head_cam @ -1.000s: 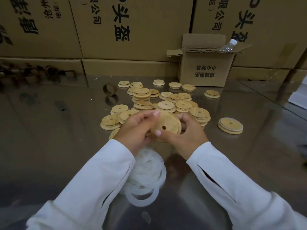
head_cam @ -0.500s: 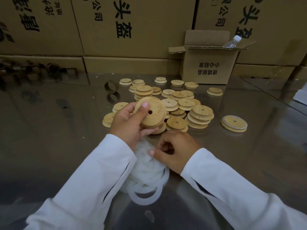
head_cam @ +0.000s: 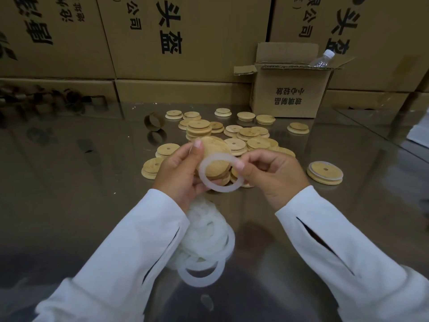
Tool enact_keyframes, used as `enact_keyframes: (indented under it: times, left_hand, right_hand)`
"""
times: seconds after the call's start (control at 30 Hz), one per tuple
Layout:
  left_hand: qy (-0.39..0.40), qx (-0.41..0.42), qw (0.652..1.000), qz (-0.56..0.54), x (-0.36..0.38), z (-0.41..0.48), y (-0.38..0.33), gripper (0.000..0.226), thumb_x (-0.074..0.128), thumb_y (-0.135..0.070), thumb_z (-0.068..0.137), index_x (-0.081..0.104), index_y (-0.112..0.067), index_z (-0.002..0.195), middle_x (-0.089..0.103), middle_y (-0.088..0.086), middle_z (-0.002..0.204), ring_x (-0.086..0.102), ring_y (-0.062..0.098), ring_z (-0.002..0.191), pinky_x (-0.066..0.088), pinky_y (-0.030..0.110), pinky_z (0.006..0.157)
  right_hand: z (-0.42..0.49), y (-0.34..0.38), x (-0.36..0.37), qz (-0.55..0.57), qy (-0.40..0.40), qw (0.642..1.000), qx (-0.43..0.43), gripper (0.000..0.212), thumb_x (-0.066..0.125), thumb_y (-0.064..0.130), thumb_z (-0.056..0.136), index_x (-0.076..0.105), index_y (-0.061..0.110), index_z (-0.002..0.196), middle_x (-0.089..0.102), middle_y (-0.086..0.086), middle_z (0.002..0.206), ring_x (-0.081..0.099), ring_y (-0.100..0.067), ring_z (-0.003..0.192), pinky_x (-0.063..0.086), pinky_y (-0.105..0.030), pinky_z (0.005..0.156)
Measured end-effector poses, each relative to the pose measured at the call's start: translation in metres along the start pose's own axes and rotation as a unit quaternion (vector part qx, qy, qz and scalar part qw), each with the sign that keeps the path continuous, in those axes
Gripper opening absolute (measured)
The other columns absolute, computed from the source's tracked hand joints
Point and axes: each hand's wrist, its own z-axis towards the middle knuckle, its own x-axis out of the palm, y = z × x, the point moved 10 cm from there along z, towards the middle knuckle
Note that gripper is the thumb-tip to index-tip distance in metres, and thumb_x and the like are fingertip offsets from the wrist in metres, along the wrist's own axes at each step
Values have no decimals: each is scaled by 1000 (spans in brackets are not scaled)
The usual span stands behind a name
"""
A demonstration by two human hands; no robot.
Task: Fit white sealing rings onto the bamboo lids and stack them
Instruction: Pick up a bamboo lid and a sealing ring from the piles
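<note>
1. My left hand: fingers curled round one bamboo lid, held tilted above the counter.
2. Spare rings: heaped near, between my sleeves.
3. White sealing ring: in front of that lid (touching or not, I cannot tell).
4. Loose lids: scattered and part-stacked, far of both hands.
5. My right hand: thumb and forefinger pinching the ring's right edge.
6. Ringed lid: flat, alone, right.

stacked cartons behind glossy steel table
</note>
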Motion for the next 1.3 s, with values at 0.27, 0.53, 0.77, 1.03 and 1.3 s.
enact_keyframes:
  times: [0.27,0.53,0.77,1.03,1.3]
  left_hand:
    - [96,-46,993,45,26,-7,15,49,57,-49,66,64,-20,105,72,8,95,71,25,83,56,30,59]
    - [123,-5,991,56,29,-8,11,39,56,-34,73,63,-18,108,72,8,98,70,25,88,57,31,66]
    - [111,33,990,81,28,-7,5,42,56,-30,76,60,-14,115,67,14,108,67,27,97,57,38,75]
    - [73,121,981,136,25,-10,-13,21,58,-17,82,63,-18,103,70,8,97,68,22,90,59,37,68]
    - [55,183,968,163,24,-16,-25,17,59,-15,84,63,-24,98,71,-5,86,69,14,84,58,31,63]
  right_hand:
    - [-2,-7,-30,-6,-160,987,21,11,71,11,75,63,12,67,64,7,51,58,-2,50,47,-13,51]
    - [-2,-4,-28,-21,-152,988,14,12,69,8,76,66,16,68,65,11,53,59,1,54,46,-11,53]
    - [-3,-4,-30,-42,-162,985,31,14,63,9,83,66,17,72,61,15,51,56,6,50,41,-5,48]
    - [-2,-5,-27,-69,-147,986,34,14,60,11,86,63,18,73,61,3,63,54,3,51,42,-8,52]
    - [-1,-1,-25,-66,-135,988,23,13,59,12,86,62,18,74,61,5,62,55,3,53,44,-8,54]
